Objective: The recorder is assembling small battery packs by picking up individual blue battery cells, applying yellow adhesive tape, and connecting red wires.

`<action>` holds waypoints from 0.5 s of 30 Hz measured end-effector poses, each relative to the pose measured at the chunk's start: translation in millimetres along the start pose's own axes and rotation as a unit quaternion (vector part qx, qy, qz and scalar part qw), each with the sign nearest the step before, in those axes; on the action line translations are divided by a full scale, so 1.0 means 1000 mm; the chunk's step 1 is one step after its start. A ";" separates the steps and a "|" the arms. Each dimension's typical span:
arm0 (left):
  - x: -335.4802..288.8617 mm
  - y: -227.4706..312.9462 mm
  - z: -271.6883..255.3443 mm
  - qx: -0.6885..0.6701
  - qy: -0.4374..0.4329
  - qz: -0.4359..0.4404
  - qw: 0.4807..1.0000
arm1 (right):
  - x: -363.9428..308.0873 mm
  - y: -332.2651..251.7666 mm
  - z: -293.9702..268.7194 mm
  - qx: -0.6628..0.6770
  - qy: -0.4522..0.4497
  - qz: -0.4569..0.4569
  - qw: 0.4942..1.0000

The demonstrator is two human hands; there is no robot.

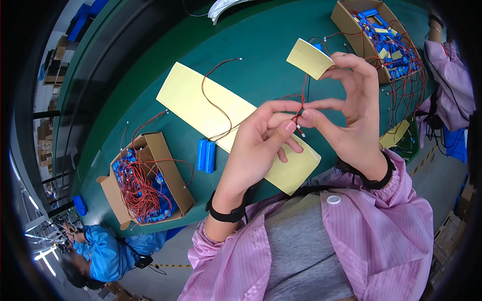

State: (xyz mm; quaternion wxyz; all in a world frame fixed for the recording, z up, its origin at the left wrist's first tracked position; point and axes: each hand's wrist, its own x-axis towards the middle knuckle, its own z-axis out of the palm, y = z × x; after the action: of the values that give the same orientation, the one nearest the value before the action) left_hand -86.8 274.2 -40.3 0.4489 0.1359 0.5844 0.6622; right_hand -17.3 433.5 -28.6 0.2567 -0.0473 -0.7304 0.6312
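Observation:
Thumb and finger of my left hand (253, 143) pinch a pair of red and black wires (303, 98) in front of my chest. My right hand (359, 118) closes on the same wires from the other side, its thumb and index finger meeting the left fingertips. A small white connector (302, 132) dangles just below the pinch. The raised outer fingers of my right hand also hold a yellow paper piece (307, 58), with a bit of a blue battery pack (318, 46) showing behind it. Most of that pack is hidden.
A long yellow paper strip (198, 100) lies on the green table (261, 65) under my hands. Left of it rests a two-cell blue battery pack (206, 155) with wires. Cardboard boxes of wired packs stand left (173, 183) and far right (350, 27). People sit at both sides.

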 end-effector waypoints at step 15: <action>-0.008 -0.002 0.014 -0.005 0.036 0.079 0.996 | -0.002 -0.003 0.007 0.020 0.052 0.011 0.998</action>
State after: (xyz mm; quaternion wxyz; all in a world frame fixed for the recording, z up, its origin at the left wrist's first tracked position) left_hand -71.2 276.7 -35.5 0.3745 0.1555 0.5844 0.7029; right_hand -18.1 426.2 -27.2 0.2877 -0.0830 -0.7030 0.6451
